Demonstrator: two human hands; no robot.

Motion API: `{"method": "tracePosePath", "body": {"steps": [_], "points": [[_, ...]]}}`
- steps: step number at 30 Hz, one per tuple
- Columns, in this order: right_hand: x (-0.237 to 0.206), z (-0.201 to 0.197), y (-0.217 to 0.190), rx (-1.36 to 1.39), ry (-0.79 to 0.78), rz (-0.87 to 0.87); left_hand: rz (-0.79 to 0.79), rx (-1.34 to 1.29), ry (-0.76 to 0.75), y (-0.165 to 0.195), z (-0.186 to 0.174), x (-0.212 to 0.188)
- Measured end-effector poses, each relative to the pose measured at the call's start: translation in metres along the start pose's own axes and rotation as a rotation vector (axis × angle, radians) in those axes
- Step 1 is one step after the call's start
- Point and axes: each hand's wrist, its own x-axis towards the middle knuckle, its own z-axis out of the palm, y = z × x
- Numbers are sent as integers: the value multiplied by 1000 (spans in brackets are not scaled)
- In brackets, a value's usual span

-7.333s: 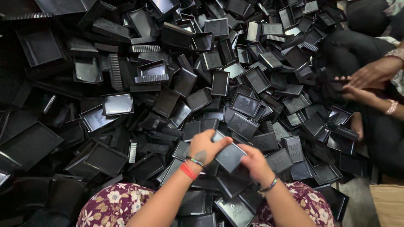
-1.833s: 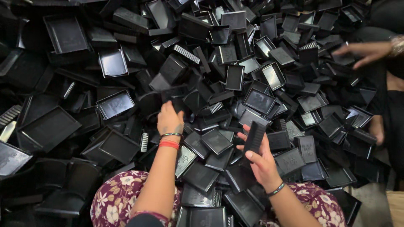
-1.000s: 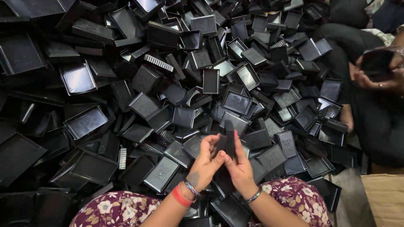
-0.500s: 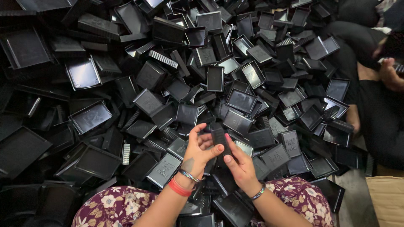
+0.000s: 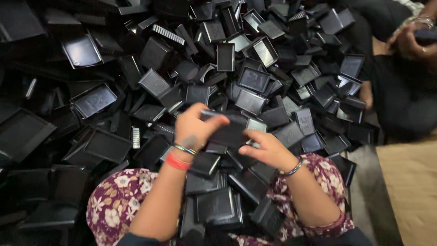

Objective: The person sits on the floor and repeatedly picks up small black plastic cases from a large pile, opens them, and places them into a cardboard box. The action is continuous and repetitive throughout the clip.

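Left hand (image 5: 196, 125) and right hand (image 5: 266, 149) clamped on small black rectangular plastic tray (image 5: 230, 132); I judge loose heap of black trays (image 5: 255, 79) beyond may slide.

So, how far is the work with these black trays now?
No finished stack shows, so what is done cannot be told. In hand: the left hand and right hand together grip one small black tray. Left: the big pile of loose black trays covering the floor.

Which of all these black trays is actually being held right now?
The small black tray pinched between the left hand and right hand, lifted above the pile; the others lie loose.
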Motion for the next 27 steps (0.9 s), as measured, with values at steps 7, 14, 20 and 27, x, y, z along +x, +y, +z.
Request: {"method": "tracePosePath", "body": {"steps": [7, 14, 20, 27], "points": [[-26, 14, -24, -672, -18, -355, 15, 146, -264, -66, -24, -25], [-6, 13, -42, -943, -12, -314, 228, 463, -648, -99, 6, -20], [-4, 19, -27, -888, 290, -525, 155, 387, -774, -87, 1, -5], [21, -15, 10, 336, 886, 195, -125, -53, -830, -85, -14, 2]]}}
